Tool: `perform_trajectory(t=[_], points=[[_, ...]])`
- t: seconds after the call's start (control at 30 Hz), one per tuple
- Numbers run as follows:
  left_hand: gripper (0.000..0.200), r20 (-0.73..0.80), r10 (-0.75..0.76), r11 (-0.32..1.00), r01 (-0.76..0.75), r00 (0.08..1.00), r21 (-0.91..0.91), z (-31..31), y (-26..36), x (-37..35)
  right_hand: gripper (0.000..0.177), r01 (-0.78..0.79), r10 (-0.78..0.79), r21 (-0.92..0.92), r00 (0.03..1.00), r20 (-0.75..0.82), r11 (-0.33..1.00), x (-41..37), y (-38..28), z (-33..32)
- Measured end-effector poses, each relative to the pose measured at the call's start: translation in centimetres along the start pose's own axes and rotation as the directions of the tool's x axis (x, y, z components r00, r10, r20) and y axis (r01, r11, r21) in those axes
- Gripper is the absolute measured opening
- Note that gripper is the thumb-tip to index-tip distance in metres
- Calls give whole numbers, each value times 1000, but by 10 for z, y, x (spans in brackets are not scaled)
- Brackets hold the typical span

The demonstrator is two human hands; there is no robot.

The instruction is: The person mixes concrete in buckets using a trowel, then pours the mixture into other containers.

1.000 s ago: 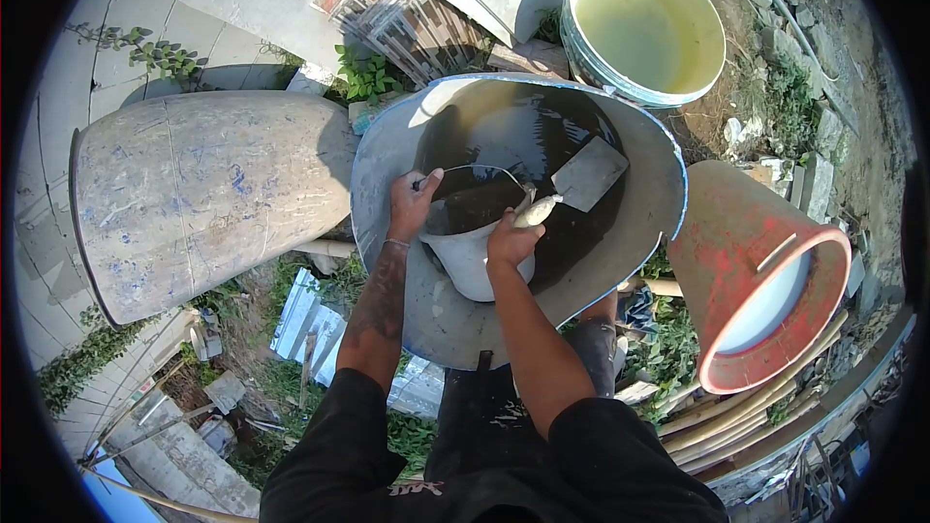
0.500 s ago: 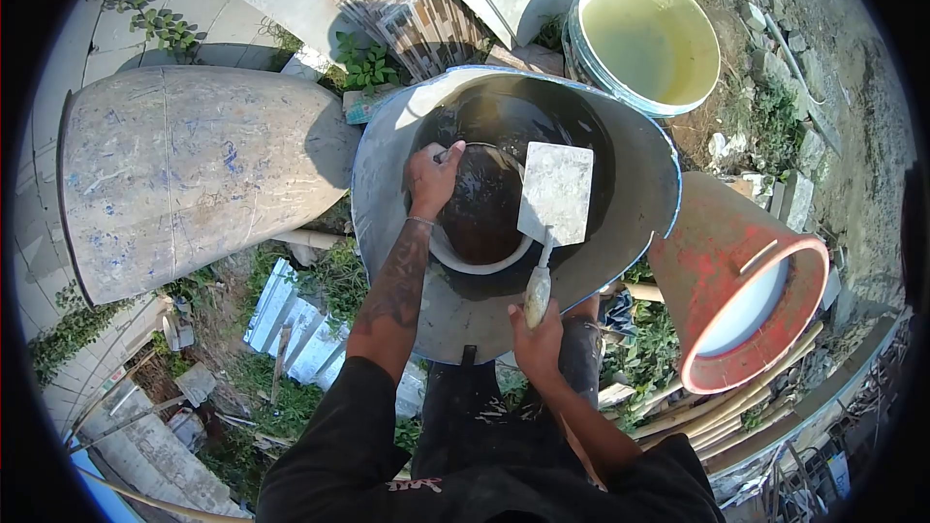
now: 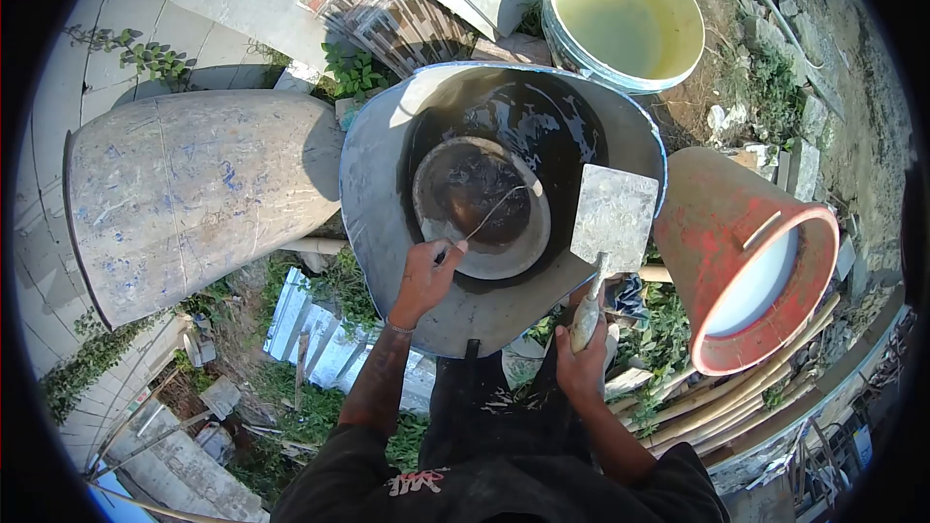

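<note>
Trowel (image 3: 613,218) in right hand (image 3: 581,368) — blade points away from body.

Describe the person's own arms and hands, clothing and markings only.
Both arms emerge from short black sleeves, leaving the forearms uncovered. The left forearm carries a dark tattoo along its length, and a thin bracelet circles that wrist. The left hand and right hand wear no gloves. No marking shows on the right arm.

Red barrel (image 3: 722,242), pale yellow bucket (image 3: 625,15), blue-flecked grey drum (image 3: 194,189)
</note>
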State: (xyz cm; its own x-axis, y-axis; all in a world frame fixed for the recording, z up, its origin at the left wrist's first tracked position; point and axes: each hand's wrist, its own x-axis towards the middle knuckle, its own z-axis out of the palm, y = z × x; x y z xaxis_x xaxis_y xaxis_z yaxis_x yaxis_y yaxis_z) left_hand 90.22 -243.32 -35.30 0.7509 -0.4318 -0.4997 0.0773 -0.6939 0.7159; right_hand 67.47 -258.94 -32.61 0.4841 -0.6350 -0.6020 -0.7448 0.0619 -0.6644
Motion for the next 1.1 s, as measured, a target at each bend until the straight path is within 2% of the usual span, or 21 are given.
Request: perform_trajectory(t=[0.13,0.23,0.33,0.4,0.5,0.6,0.67,0.77,0.83,0.87,0.97,1.07,1.1], points=[[42,-97,-57,988,42,994,-148,5,0,-7,41,-127,123,19,982,143,992,-18,1,16],[44,-190,-77,984,43,979,-175,-2,0,11,44,-101,91,33,972,214,994,-5,-9,52],[47,-257,-46,993,15,965,-121,-8,-2,28,47,9,-15,72,996,84,997,26,-23,98],[49,-247,-24,996,4,969,-84,-7,-7,37,50,13,-12,5,995,-98,1000,52,-9,137],[51,-174,46,998,-50,984,-24,-7,-10,47,48,-13,14,7,962,-273,1000,96,16,177],[51,-179,55,998,-60,982,-23,-9,-23,58,44,17,-7,32,957,-290,999,126,25,182],[50,-175,30,997,-41,984,-59,-16,-21,61,43,-67,132,363,979,-157,929,142,38,187],[50,-161,-8,996,-6,987,-87,-26,-30,63,40,-133,201,540,977,-68,831,155,56,198],[50,-174,-25,995,7,984,-100,-33,-32,66,38,-180,229,519,973,-31,836,158,41,185],[50,-191,-31,994,10,981,-111,-34,-30,68,37,-332,340,571,935,98,751,152,27,171],[50,-235,-14,993,-14,972,-118,-39,-23,76,36,-340,358,596,929,92,728,143,31,179],[49,-229,61,996,-74,972,-49,-38,-25,98,35,-180,310,642,946,-95,745,131,16,202],[48,-219,95,995,-100,971,-14,-37,-27,109,36,-218,358,662,930,-82,717,131,3,204]])
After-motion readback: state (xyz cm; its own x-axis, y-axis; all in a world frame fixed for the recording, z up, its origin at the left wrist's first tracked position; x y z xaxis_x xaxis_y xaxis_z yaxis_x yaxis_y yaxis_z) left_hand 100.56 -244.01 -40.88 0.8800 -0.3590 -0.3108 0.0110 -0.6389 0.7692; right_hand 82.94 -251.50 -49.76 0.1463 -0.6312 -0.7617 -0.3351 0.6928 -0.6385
